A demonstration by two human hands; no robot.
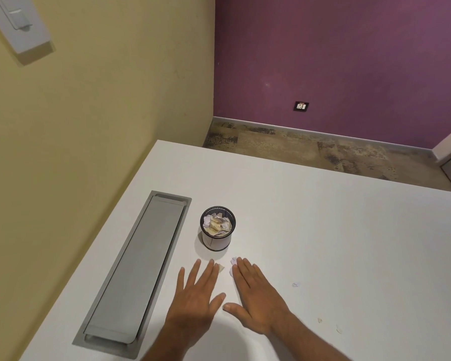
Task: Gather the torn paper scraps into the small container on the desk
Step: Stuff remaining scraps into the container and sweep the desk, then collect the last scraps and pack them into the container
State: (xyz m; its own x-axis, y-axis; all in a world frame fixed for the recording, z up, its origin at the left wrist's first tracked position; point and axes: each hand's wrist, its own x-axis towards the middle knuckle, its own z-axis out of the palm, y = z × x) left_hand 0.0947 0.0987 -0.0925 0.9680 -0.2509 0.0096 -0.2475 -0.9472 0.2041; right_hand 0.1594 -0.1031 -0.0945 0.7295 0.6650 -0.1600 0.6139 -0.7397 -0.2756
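A small black mesh container (217,240) stands on the white desk (323,230), filled with crumpled paper scraps (217,223). Just in front of it, my left hand (197,290) and my right hand (255,293) lie flat on the desk, palms down, fingers apart, holding nothing. A beige scrap (221,267) lies at my left fingertips. A white scrap (233,264) lies at my right fingertips. Another white scrap (295,284) lies to the right of my right hand. Two tiny pale scraps (320,320) (339,329) lie near the right forearm.
A long grey cable-tray lid (138,267) is set into the desk left of the container. A yellow wall borders the desk on the left. The desk's far edge drops to a mottled floor (310,149) and a purple wall.
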